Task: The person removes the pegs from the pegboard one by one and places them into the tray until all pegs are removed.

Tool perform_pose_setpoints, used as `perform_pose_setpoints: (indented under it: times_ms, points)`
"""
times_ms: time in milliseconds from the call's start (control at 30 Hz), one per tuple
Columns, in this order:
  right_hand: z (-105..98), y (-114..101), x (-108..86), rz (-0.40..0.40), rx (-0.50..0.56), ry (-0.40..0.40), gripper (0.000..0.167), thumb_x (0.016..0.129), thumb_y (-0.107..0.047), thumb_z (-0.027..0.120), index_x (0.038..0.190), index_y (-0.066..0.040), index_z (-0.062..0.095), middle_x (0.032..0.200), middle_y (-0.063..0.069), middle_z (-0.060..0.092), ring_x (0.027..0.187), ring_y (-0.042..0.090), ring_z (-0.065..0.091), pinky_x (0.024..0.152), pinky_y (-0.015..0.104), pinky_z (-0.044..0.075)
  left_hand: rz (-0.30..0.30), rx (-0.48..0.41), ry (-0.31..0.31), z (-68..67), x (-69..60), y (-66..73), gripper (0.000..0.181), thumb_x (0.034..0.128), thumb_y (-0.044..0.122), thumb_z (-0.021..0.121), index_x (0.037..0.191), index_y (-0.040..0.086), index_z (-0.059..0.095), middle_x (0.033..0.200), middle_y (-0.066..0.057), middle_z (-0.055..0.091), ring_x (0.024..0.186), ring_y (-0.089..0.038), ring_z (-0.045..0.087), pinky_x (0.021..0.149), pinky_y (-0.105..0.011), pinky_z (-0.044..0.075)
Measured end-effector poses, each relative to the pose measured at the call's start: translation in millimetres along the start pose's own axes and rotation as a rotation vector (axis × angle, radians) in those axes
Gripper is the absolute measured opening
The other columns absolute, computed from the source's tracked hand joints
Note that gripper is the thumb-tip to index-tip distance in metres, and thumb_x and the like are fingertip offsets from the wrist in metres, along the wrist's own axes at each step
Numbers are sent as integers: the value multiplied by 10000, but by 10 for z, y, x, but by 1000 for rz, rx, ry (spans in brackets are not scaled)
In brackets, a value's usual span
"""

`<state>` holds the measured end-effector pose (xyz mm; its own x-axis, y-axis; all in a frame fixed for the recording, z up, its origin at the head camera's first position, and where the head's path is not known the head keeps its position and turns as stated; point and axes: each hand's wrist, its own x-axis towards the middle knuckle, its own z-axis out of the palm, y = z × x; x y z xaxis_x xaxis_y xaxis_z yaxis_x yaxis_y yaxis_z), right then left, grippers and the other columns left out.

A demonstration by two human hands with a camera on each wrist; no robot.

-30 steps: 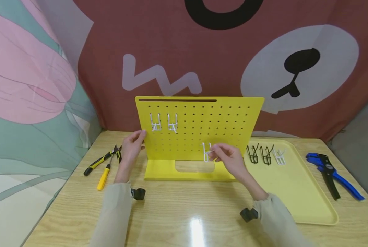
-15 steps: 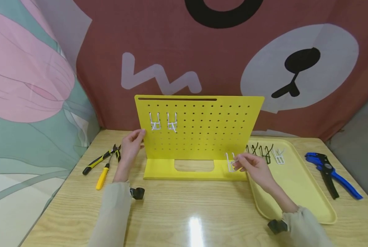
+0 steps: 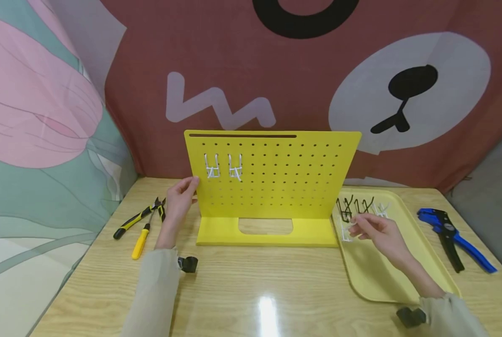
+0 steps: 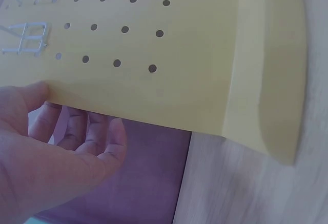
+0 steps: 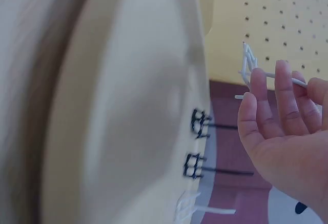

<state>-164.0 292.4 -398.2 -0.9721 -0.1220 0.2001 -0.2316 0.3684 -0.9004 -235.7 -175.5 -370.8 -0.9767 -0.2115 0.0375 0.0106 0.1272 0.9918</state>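
A yellow pegboard [image 3: 272, 187] stands on the table, two white wire hooks hanging at its upper left, a left one [image 3: 212, 166] and a right one [image 3: 235, 167]. My left hand [image 3: 179, 201] grips the board's left edge; in the left wrist view the thumb lies on the front face and the curled fingers are behind the edge. My right hand [image 3: 381, 238] pinches another white wire hook [image 3: 345, 232], held over the left side of a pale yellow tray [image 3: 396, 276]. The right wrist view shows this hook's prong running between the fingers.
Two black wire hooks, left [image 3: 345, 208] and right [image 3: 364, 205], and a white one [image 3: 381, 209], partly hidden, are at the tray's back. Blue-black pliers [image 3: 448, 229] lie right of it. Black-yellow pliers [image 3: 134, 222] and a yellow-handled screwdriver [image 3: 140, 243] lie left of the board.
My right hand has moved right with the white hook, from in front of the board's lower right to over the tray. My left hand has stayed on the board's edge.
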Motion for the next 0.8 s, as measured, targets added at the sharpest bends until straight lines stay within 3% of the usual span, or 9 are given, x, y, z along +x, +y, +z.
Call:
perform_pose_setpoints:
  times_ms: [300,567,800]
  points:
    - [-148,170,-90,63,-74,-56,307,1013,-129,500,1065,157,598,826,6,711,750,90,669,648,252,550,8,10,-5,-6,13,-16,502,958,443,555,1292,71,598,1222,-104,590,1026,-184,560,892,-438,492]
    - [-206,247,-108,86,-48,-77,314,1016,-136,494,1061,160,591,830,33,713,727,115,663,627,254,546,-4,7,0,6,17,11,466,963,412,560,1272,67,611,1190,-102,592,1001,-182,552,880,-426,496]
    - [-197,307,-116,86,-23,-44,321,1012,-129,501,1054,179,581,823,23,711,716,110,665,580,241,527,-6,7,3,7,22,14,468,965,410,557,1273,61,609,1187,-99,595,1001,-181,555,873,-409,499]
